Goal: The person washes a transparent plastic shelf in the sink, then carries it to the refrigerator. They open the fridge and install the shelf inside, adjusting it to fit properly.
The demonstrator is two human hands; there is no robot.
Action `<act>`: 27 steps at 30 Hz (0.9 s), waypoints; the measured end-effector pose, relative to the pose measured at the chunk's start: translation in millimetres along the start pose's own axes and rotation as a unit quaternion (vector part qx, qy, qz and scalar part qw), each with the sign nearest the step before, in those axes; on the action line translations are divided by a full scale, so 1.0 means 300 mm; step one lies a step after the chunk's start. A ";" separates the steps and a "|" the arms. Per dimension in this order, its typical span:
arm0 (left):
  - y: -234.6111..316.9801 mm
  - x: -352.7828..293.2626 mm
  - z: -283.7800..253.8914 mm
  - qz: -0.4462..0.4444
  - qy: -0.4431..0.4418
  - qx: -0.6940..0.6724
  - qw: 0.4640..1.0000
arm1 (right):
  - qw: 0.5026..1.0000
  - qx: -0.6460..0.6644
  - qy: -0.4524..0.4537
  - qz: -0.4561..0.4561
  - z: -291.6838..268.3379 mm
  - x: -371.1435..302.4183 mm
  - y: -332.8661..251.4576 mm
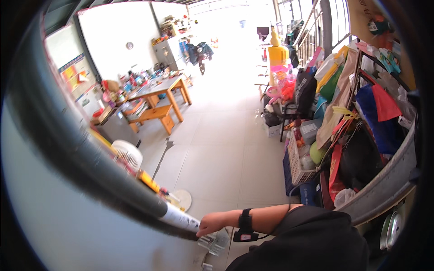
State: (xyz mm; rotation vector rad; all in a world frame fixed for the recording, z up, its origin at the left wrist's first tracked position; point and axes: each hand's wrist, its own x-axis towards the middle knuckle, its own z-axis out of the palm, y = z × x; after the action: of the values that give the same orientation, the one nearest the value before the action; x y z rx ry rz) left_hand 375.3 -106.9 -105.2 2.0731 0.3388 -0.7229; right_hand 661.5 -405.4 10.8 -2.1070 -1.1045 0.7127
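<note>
My right hand reaches in from the lower right, wearing a black wrist strap with a small device. Its fingers are curled closed beside the lower end of a long dark edge that borders a large pale surface. A whitish strip on that edge ends at my knuckles. Just below the hand is a clear, ridged, plastic-looking thing; whether my fingers grip it or the edge cannot be made out. My left hand is out of view.
Bags, cloths and a white basket are piled along the right. At the back left stand a cluttered wooden table, a bench and a grey fridge. A white fan is nearer. Pale tiled floor runs between.
</note>
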 end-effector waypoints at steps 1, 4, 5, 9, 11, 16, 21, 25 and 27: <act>0.112 0.119 -0.028 0.035 -0.011 0.017 0.999 | 0.999 -0.017 0.032 0.024 -0.084 -0.040 0.054; 0.449 0.391 -0.051 0.086 -0.072 -0.028 0.993 | 0.982 -0.017 0.145 0.122 -0.289 -0.170 0.188; 0.566 0.481 -0.049 0.196 -0.078 -0.005 0.977 | 0.973 -0.020 0.187 0.136 -0.349 -0.210 0.226; 0.998 0.777 -0.041 0.204 -0.109 0.086 0.969 | 0.933 -0.084 0.292 0.193 -0.549 -0.357 0.355; 1.178 0.893 -0.013 0.267 -0.060 0.096 0.957 | 0.917 -0.071 0.331 0.212 -0.607 -0.417 0.408; 1.586 1.155 0.092 0.422 0.004 0.055 0.905 | 0.855 -0.139 0.479 0.142 -0.664 -0.515 0.503; 1.863 1.428 0.169 0.461 0.026 -0.023 0.887 | 0.806 -0.250 0.512 0.159 -0.791 -0.497 0.637; 2.047 1.682 0.142 0.475 -0.006 -0.103 0.874 | 0.792 -0.257 0.524 0.180 -0.983 -0.418 0.794; 2.137 1.785 0.110 0.420 -0.055 -0.137 0.895 | 0.781 -0.279 0.538 0.150 -1.088 -0.384 0.865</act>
State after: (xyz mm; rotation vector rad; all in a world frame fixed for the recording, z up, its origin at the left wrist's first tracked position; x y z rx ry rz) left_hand 1100.2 -514.7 -20.7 1.6620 -0.4857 -0.2316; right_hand 965.0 -711.6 45.7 -2.5705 -0.3057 -0.7998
